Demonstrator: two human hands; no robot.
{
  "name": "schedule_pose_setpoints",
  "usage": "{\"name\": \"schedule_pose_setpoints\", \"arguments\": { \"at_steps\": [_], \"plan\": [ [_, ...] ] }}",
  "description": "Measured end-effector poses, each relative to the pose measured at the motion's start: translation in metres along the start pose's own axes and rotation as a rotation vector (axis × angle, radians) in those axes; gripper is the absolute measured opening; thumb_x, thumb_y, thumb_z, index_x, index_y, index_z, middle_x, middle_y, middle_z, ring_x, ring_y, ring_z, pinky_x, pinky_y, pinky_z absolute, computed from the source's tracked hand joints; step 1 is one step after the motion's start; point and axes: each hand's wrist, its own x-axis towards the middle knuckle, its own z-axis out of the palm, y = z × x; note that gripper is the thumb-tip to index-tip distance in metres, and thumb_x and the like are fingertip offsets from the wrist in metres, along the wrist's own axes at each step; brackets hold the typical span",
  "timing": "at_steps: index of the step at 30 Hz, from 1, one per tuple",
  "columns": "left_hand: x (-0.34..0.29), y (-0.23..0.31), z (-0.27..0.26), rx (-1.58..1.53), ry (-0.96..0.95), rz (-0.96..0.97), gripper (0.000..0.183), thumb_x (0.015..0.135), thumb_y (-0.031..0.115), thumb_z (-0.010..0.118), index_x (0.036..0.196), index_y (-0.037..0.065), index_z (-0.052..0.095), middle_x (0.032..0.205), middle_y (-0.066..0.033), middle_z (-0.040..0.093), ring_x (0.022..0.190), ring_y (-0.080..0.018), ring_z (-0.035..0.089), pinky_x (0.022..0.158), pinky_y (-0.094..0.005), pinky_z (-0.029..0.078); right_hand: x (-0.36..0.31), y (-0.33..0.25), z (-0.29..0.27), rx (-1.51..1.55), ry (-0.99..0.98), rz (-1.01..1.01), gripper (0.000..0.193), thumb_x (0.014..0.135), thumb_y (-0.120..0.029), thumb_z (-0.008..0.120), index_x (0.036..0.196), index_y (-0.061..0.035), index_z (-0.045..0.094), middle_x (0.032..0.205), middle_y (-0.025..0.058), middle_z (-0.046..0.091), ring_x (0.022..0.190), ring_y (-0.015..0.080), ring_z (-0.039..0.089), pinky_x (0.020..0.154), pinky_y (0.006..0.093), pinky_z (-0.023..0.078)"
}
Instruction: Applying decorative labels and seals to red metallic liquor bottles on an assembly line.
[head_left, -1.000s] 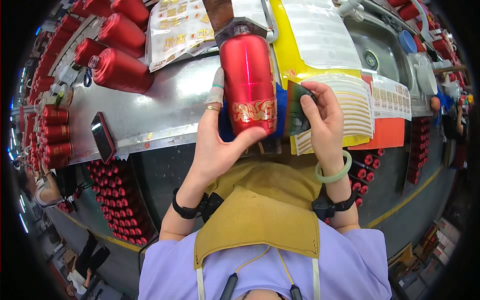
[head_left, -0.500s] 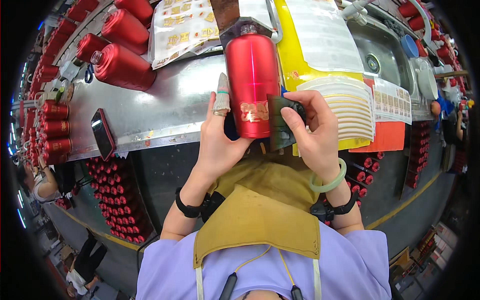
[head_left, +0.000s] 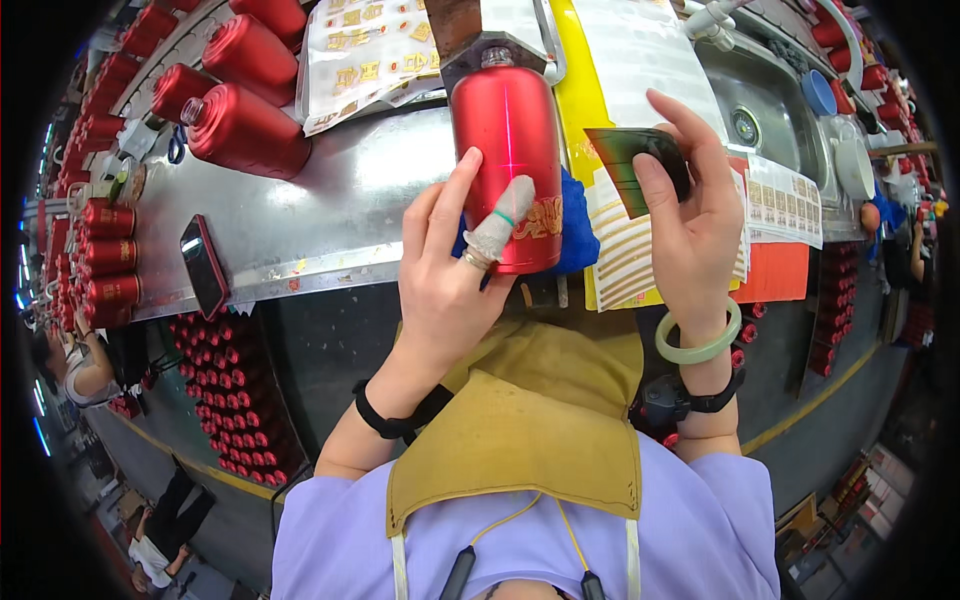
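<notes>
A glossy red bottle lies on its side in front of me, its clear neck pointing away against a dark metal holder. A gold decal shows near its base. My left hand grips the bottle from the left, with one finger in a white wrapping laid across it. Off to the right, my right hand pinches a dark, thin scraper between thumb and fingers, apart from the bottle. Blue cloth lies under the bottle's right side.
Below my right hand is a stack of white sheets with gold strips on a yellow board. Left on the metal table are a phone and several red bottles. Decal sheets lie beyond; a sink is at right.
My right hand has drawn the scraper off the bottle, up and to the right. My left hand has moved onto the bottle's top, and the decal facing up looks different and sits further right.
</notes>
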Motion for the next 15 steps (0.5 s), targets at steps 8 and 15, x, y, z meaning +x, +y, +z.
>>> {"name": "schedule_pose_setpoints", "arguments": {
  "at_steps": [8, 15],
  "plan": [
    [-0.011, -0.002, 0.009, 0.056, 0.078, 0.057, 0.067, 0.066, -0.002, 0.083, 0.13, 0.017, 0.075, 0.152, -0.0203, 0.051, 0.124, -0.0405, 0.058, 0.099, -0.0458, 0.054, 0.0, -0.006, -0.002, -0.043, 0.021, -0.003, 0.032, 0.092, 0.002, 0.074, 0.124, -0.0001, 0.07, 0.098, 0.0083, 0.073, 0.091, 0.0137, 0.069, 0.085, 0.0281, 0.054],
    [-0.013, 0.002, 0.008, 0.103, 0.099, 0.112, 0.063, 0.072, -0.002, 0.078, 0.131, 0.019, 0.075, 0.15, -0.0234, 0.054, 0.126, -0.0413, 0.059, 0.104, -0.0474, 0.052, 0.006, -0.003, 0.009, -0.301, -0.039, -0.352, 0.028, 0.082, 0.007, 0.074, 0.107, -0.0053, 0.076, 0.098, 0.0064, 0.074, 0.091, 0.024, 0.068, 0.081, 0.0344, 0.054]
  ]
}}
